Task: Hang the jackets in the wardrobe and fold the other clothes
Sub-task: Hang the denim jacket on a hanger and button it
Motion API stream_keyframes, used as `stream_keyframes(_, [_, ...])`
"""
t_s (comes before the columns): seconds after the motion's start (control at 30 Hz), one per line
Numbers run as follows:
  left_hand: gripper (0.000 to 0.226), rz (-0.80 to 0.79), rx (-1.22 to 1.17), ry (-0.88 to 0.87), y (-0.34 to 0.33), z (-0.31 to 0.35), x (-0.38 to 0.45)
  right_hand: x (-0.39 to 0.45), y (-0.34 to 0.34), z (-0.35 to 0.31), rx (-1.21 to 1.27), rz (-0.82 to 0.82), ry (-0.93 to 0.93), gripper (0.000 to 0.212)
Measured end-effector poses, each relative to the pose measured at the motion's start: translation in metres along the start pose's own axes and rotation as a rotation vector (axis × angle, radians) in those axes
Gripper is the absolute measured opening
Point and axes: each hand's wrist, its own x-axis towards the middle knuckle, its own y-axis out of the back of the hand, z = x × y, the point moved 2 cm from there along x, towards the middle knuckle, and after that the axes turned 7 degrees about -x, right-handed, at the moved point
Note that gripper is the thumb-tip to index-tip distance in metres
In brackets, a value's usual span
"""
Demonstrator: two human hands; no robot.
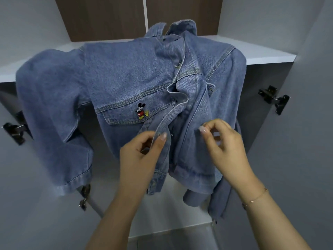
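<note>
Nearest the camera, two bare forearms rise from the bottom edge of the frame, the one at lower right wearing a thin bracelet (255, 197). The left hand (142, 157) has its grip pinched on the left front edge of the denim jacket (115, 82), thumb over the placket beside a metal snap. The right hand (225, 147) has its fingers curled against the right front panel; its thumb and forefinger seem to nip the cloth, though the contact itself is hard to make out.

The jacket hangs in the centre of the frame inside the wardrobe (310, 141), its front open and its collar rising before the white shelf (266, 53) that crosses the upper part of the frame. A cartoon mouse patch (141, 111) sits on the chest pocket flap. Behind the shelf, a dark brown back panel (108, 17) fills the top centre.

Whatever the jacket hangs from is hidden by its collar and shoulders. Black door hinges (274, 99) show at right and at left, the left one blurred. Below the jacket lies a lower white shelf (173, 213), partly covered by the arms.
</note>
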Motion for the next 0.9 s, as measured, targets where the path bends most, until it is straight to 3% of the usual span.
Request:
stream_keyframes(0.1, [0.024, 0.045, -0.041, -0.012, 0.002, 0.0, 0.003, -0.014, -0.012, -0.016, -0.245, -0.013, -0.096, 0.034])
stream_keyframes(0.2, [0.021, 0.06, -0.03, -0.036, 0.017, 0.007, 0.012, -0.022, -0.037, -0.02, -0.624, -0.238, -0.175, 0.064])
stream_keyframes(0.4, [0.013, 0.042, 0.032, -0.049, 0.042, 0.025, 0.022, 0.0, -0.049, -0.006, -0.691, -0.2, -0.234, 0.071])
stream_keyframes(0.6, [0.021, -0.026, 0.01, -0.069, 0.037, 0.03, 0.029, 0.004, -0.052, -0.008, -0.641, -0.137, -0.064, 0.04])
stream_keyframes(0.73, [0.024, -0.045, -0.022, -0.081, 0.043, 0.032, 0.036, -0.008, -0.056, -0.039, -0.548, -0.215, 0.422, 0.012])
stream_keyframes(0.77, [0.024, -0.051, -0.026, -0.086, 0.045, 0.032, 0.037, -0.008, -0.059, -0.043, -0.623, -0.276, 0.498, 0.028])
stream_keyframes(0.83, [0.022, -0.072, -0.032, -0.086, 0.049, 0.032, 0.04, 0.004, -0.06, -0.048, -0.836, -0.392, 0.477, 0.064])
stream_keyframes(0.9, [0.02, -0.094, -0.035, -0.079, 0.052, 0.031, 0.041, 0.017, -0.062, -0.053, -1.057, -0.428, 0.444, 0.064])
